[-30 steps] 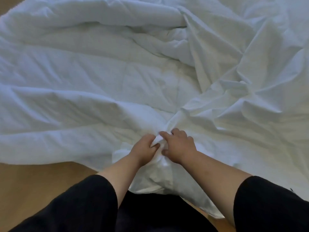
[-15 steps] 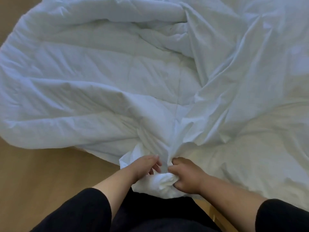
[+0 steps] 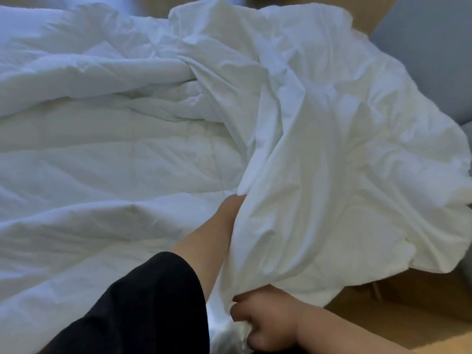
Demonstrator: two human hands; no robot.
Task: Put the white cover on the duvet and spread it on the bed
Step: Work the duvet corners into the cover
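1. The left forearm in its black sleeve (image 3: 132,305) now reaches forward under the thin, crumpled white cotton cover (image 3: 332,154), where half a second ago both hands were bunched together at one gathered corner near the person's body. The left hand itself is hidden inside the fabric past the wrist, so I cannot tell how its fingers lie.

2. The right hand (image 3: 265,323) sits low at the near edge, its fingers curled round a bunch of the cover's hem, and pinches it tight. Earlier it held the same knot of cloth next to the left hand; the two are now well apart.

3. The thick, quilted white duvet (image 3: 102,162) lies spread across the left and middle of the view, with stitched squares showing bare. The cover lies over its right part and hangs off the right side above the light wooden floor (image 3: 383,325).

4. The view has also swung rightwards, so a grey upholstered surface (image 3: 439,60) now shows at the right edge.

5. My reading: the person has found the opening and is feeding an arm inside, probably to reach a far corner of the cover and catch a duvet corner through it. Most of the duvet is still uncovered, so the task is at an early stage, and spreading on the bed has not begun.
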